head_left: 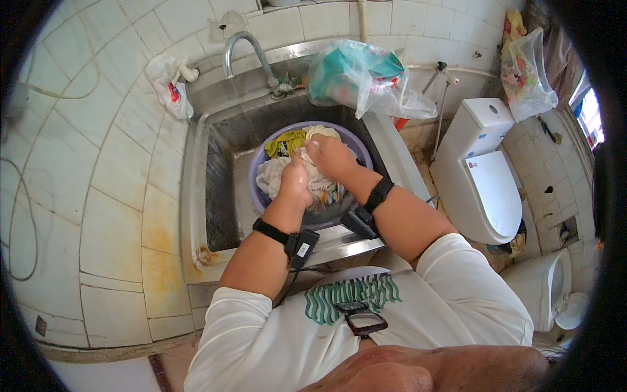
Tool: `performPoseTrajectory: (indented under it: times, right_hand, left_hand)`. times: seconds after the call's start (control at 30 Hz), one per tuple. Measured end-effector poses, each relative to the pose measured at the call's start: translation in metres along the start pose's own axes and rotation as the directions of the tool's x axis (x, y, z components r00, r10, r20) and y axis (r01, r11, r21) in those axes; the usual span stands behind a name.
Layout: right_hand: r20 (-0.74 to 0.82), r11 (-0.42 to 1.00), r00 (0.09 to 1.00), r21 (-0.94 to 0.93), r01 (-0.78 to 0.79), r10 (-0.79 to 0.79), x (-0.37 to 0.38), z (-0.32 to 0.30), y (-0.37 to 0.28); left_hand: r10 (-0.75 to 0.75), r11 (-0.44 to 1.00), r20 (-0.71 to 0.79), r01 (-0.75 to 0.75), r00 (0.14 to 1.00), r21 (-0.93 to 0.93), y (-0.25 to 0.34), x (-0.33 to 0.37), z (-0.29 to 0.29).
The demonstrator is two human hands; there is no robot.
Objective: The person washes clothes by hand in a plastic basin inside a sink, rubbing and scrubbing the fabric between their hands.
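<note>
A round lavender basin [255,171] stands in a deep metal sink [215,176], filled with wet laundry and some water. White cloth [279,175] bunches up in the basin, with a yellow-green cloth [285,142] at its far left side. My left hand [296,180] is closed on the white cloth near the middle of the basin. My right hand [328,157] is just beyond and to the right, its fingers curled round the same white cloth. Both hands are close together; the fingertips are partly hidden by the fabric.
A curved metal faucet [243,40] rises behind the sink, a thin stream falling from it. Clear plastic bags with green contents [359,72] lie on the sink's back right corner. A white toilet [486,176] stands to the right; a small white bag [171,85] hangs on the left wall.
</note>
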State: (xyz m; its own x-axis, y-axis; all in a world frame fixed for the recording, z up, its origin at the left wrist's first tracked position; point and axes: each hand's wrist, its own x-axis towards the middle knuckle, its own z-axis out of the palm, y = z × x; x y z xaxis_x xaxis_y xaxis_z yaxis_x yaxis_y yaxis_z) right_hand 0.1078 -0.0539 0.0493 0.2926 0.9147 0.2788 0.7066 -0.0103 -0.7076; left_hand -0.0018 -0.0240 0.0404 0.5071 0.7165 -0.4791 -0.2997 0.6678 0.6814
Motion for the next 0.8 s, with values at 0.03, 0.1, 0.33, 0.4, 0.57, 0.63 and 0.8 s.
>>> performPoseTrajectory:
  times: [0.03, 0.1, 0.33, 0.4, 0.57, 0.63, 0.8]
  right_hand:
    - [0.016, 1.0, 1.0, 0.0, -0.012, 0.012, -0.002, -0.001, -0.004]
    - [0.016, 0.987, 0.989, 0.071, 0.146, -0.148, -0.008, -0.004, -0.015]
    - [-0.085, 0.986, 0.993, 0.134, 0.097, -0.086, 0.004, 0.003, 0.003]
    - [-0.052, 0.996, 0.997, 0.067, 0.054, -0.05, 0.004, 0.0, 0.004]
    - [-0.028, 0.98, 0.988, 0.119, 0.156, -0.154, -0.007, -0.01, -0.019]
    - [0.036, 0.944, 0.968, 0.235, 0.233, -0.248, -0.011, -0.013, -0.025]
    - [-0.084, 0.964, 0.98, 0.179, 0.196, -0.183, 0.001, 0.004, -0.003]
  left_hand:
    - [0.043, 0.999, 0.035, -0.042, 0.998, -0.026, -0.003, 0.005, -0.003]
    - [0.126, 0.99, 0.103, -0.118, 0.987, -0.081, -0.007, 0.012, -0.007]
    - [0.08, 0.996, 0.119, -0.073, 0.99, -0.059, -0.002, 0.009, -0.005]
    - [0.106, 0.994, 0.128, -0.102, 0.986, -0.032, -0.006, 0.012, -0.006]
    - [0.112, 0.987, 0.083, -0.102, 0.99, -0.121, 0.003, -0.004, 0.002]
    - [0.126, 0.984, 0.128, -0.108, 0.984, -0.14, -0.003, 0.008, -0.011]
    - [0.114, 0.989, 0.132, -0.1, 0.985, -0.109, -0.005, 0.011, -0.005]
